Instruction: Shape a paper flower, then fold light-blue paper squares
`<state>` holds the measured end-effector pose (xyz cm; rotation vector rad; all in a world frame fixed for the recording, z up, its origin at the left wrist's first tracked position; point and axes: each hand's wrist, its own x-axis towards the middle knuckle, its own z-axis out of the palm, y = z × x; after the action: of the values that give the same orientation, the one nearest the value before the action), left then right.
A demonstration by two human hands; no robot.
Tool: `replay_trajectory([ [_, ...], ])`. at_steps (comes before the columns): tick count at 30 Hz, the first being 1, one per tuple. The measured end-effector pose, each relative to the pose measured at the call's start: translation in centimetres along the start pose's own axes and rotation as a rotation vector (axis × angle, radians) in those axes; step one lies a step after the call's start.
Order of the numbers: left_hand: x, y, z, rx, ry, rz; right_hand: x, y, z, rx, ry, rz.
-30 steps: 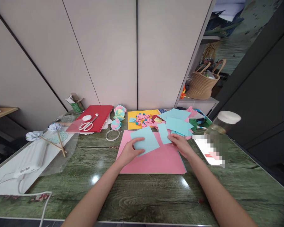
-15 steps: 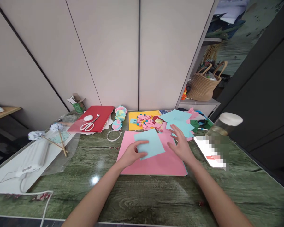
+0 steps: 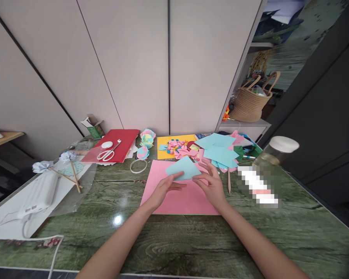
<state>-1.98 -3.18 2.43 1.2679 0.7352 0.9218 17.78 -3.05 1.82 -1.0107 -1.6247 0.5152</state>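
Observation:
A light blue paper square (image 3: 184,167) is held tilted above the pink sheets (image 3: 180,200) at the middle of the table. My left hand (image 3: 163,190) grips its lower left edge, thumb on top and the other fingers below. At its right corner, my right hand (image 3: 211,184) pinches the paper between thumb and fingers. More light blue sheets (image 3: 219,149) lie in a loose pile beyond my right hand. Just right of that hand, a slim wooden tool (image 3: 229,181) rests on the table.
Scissors (image 3: 109,153) lie on a red folder (image 3: 120,143) at the back left. Folded pink pieces (image 3: 184,150) sit on yellow paper (image 3: 163,154). A clear jar with a white lid (image 3: 284,145) stands at the right, near a blurred-out flat object (image 3: 258,188). A white power bank (image 3: 40,195) is far left.
The blue square has been lifted and tilted off the pink sheets. My right hand has moved left and taken its corner. The wooden tool now shows beside the pink sheets.

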Motion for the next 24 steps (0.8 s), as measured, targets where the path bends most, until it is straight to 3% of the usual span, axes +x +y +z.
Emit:
replay_trajectory([
  [8,0.1,-0.4,0.3,-0.037,0.023,0.013,0.4,1.0,0.3,0.406,-0.059,0.461],
  [11,0.3,-0.4,-0.3,-0.075,0.164,-0.019,0.6,0.9,-0.2,0.441,-0.114,0.475],
  [14,0.6,-0.4,-1.2,-0.146,0.24,-0.108,0.9,0.1,-1.0,0.444,-0.279,0.472],
  [18,0.5,-0.5,-1.4,-0.203,0.108,-0.229,0.9,-0.8,-1.4,0.394,-0.467,0.426],
  [21,0.2,-0.6,-0.9,-0.172,0.001,-0.244,0.8,-0.7,-1.3,0.348,-0.488,0.379],
  [24,0.0,-0.7,-0.4,-0.121,-0.013,-0.206,0.8,-0.3,-1.1,0.309,-0.473,0.374],
])
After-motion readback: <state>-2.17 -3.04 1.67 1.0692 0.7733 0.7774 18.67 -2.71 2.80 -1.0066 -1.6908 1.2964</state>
